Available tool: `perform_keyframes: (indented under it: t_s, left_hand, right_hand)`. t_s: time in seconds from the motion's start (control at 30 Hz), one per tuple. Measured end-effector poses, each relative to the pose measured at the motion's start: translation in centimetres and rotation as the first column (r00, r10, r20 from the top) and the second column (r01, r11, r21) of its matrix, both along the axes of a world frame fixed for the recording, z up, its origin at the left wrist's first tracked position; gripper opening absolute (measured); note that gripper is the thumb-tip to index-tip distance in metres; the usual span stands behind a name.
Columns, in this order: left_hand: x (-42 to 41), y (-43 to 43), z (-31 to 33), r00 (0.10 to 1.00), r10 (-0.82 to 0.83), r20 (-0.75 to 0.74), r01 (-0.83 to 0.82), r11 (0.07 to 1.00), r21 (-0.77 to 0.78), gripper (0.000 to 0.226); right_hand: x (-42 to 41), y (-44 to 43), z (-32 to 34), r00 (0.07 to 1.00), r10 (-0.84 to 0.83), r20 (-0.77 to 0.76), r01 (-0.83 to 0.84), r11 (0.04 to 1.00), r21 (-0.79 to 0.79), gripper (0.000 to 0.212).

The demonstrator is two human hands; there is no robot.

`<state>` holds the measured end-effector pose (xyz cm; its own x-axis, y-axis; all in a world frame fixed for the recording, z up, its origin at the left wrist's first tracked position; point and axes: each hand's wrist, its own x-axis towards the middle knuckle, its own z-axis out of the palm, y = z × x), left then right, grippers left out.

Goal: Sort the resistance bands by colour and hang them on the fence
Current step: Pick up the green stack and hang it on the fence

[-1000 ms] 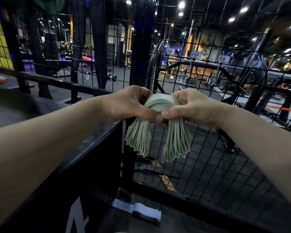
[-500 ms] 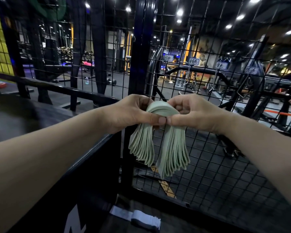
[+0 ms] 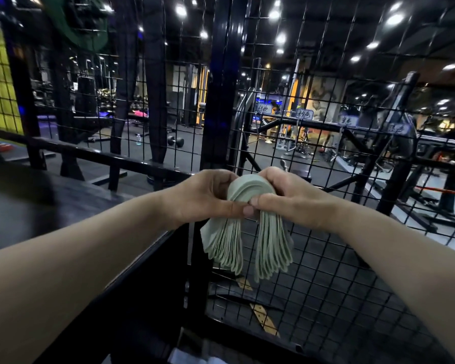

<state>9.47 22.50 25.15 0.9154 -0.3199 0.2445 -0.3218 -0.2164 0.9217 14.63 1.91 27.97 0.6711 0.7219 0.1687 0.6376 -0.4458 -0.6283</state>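
Two hands pinch one thick bundle of pale green resistance bands (image 3: 247, 232) at its folded top: left hand (image 3: 208, 198) and right hand (image 3: 286, 198), thumbs meeting. Both halves hang straight down, ends pointing floorward, before the wire fence (image 3: 326, 271).

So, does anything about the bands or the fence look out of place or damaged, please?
Nothing stands out. The pale green bands hang in a neat bundle, gripped at the fold by the left hand and right hand; the fence mesh looks intact.
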Motion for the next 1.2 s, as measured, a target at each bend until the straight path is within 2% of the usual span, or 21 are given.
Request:
perform_keyframes:
  t_s: [0.17, 0.27, 0.47, 0.7, 0.8, 0.93, 1.1, 1.2]
  left_hand:
    - [1.5, 0.6, 0.0, 1.000, 0.002, 0.014, -0.002, 1.000, 0.005, 0.041]
    - [2.7, 1.1, -0.6, 1.000, 0.008, -0.004, -0.009, 0.997, -0.073, 0.047]
    - [4.1, 1.5, -1.4, 1.000, -0.016, 0.017, 0.017, 0.995, -0.100, 0.044]
    - [5.0, 1.8, -2.2, 0.999, -0.041, 0.020, 0.044, 0.990, -0.131, 0.050]
    - [5.3, 1.8, -2.3, 0.999, -0.018, 0.040, 0.023, 0.992, -0.125, 0.045]
    - [5.8, 1.8, -1.9, 0.998, 0.010, 0.059, -0.003, 0.993, -0.122, 0.040]
    - [7.1, 2.4, -0.7, 0.997, -0.003, 0.074, 0.001, 0.999, 0.035, 0.038]
    - [8.1, 2.7, 0.4, 0.998, -0.016, 0.061, 0.010, 0.995, 0.095, 0.041]
  right_hand:
    - [1.8, 0.5, 0.2, 0.999, -0.037, 0.021, 0.037, 0.999, 0.027, 0.032]
    - [2.7, 0.9, 0.3, 0.999, -0.041, -0.010, 0.041, 0.996, 0.084, 0.038]
    - [4.0, 0.6, 0.8, 0.970, 0.001, -0.241, 0.017, 0.997, 0.073, 0.063]
    - [4.5, 0.4, -0.4, 0.954, 0.003, -0.299, 0.047, 0.986, 0.159, 0.053]
    - [4.9, 0.5, -0.6, 0.958, -0.006, -0.287, 0.050, 0.988, 0.148, 0.054]
    - [5.5, 0.7, -0.2, 0.985, -0.027, -0.170, 0.041, 0.996, 0.079, 0.053]
    - [6.8, 0.8, 0.3, 0.990, -0.051, -0.131, 0.067, 0.991, 0.119, 0.050]
    - [7.8, 1.2, 0.8, 0.987, -0.055, -0.150, 0.079, 0.985, 0.156, 0.038]
